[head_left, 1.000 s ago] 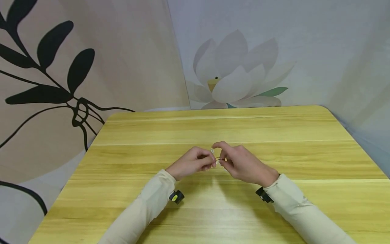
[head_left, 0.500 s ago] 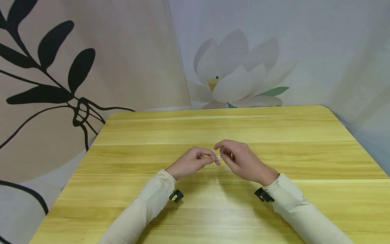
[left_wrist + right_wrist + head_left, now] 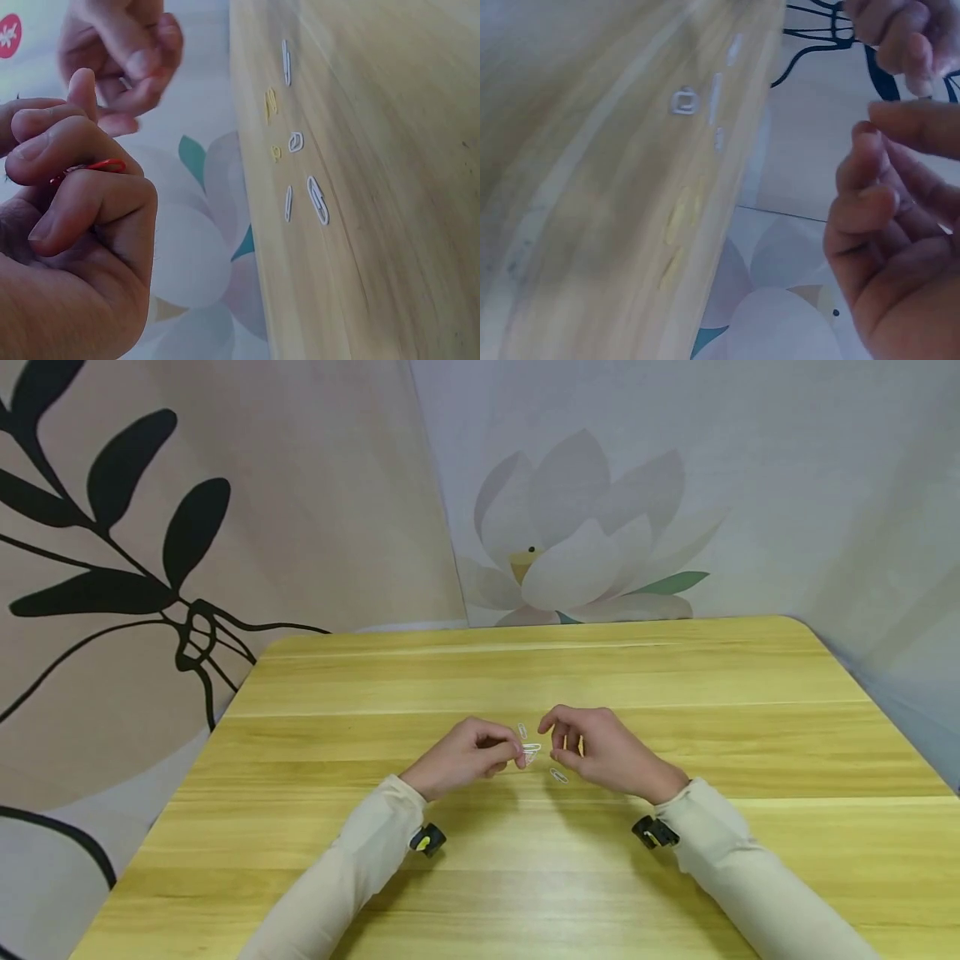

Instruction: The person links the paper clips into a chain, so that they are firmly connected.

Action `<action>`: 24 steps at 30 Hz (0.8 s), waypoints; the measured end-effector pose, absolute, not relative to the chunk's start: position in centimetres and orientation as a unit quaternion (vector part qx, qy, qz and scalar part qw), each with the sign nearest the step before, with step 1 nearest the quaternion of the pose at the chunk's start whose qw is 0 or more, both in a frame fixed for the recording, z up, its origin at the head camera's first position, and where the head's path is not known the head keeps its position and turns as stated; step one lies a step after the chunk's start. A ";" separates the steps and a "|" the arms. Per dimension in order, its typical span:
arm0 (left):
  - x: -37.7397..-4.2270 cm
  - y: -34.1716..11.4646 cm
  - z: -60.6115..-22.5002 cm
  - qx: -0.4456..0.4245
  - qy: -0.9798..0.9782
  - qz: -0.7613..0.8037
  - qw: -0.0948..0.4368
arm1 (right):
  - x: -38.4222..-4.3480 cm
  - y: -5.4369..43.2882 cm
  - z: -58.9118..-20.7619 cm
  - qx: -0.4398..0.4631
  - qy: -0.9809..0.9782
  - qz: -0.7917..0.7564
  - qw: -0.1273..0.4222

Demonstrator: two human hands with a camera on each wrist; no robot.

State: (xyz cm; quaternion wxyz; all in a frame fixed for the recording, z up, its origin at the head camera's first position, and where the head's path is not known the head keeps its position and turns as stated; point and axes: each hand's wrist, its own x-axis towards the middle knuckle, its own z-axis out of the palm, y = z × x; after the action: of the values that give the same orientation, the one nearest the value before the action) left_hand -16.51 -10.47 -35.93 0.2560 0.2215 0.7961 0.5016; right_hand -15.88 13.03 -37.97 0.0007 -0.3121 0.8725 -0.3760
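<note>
My left hand (image 3: 476, 747) pinches a red paper clip (image 3: 111, 164) between thumb and finger. In the left wrist view a red loop of it sticks out past the knuckles, and the rest is hidden by the fingers. To its right, my right hand (image 3: 596, 743) has loosely bent fingers, with a gap between thumb and forefinger and nothing seen held there. Both hands are raised over the table. Below and between them lie loose paper clips, among them a white paper clip (image 3: 318, 200), a smaller white one (image 3: 296, 142) and a yellow one (image 3: 271, 103).
The wooden table (image 3: 525, 877) spans the space under both arms, its far edge meeting a printed cloth backdrop (image 3: 337, 510). Small black cameras sit at the left wrist (image 3: 428, 840) and the right wrist (image 3: 656, 832).
My hands were close together at a thin red-dark thing; they have since moved apart, the right hand shifting right and the left slightly left. White paper clips between them show more clearly.
</note>
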 end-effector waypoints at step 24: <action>-16.8 -10.9 -36.2 0.210 0.802 0.496 0.257 | -16.8 11.7 -40.3 -0.248 0.927 -0.262 0.103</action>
State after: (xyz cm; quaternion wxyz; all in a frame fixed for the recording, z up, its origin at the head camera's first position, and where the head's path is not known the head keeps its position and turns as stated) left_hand -16.76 -10.85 -36.16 0.2572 0.2104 0.8025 0.4956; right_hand -16.85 11.65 -40.30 0.1031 -0.2479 0.9269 -0.2624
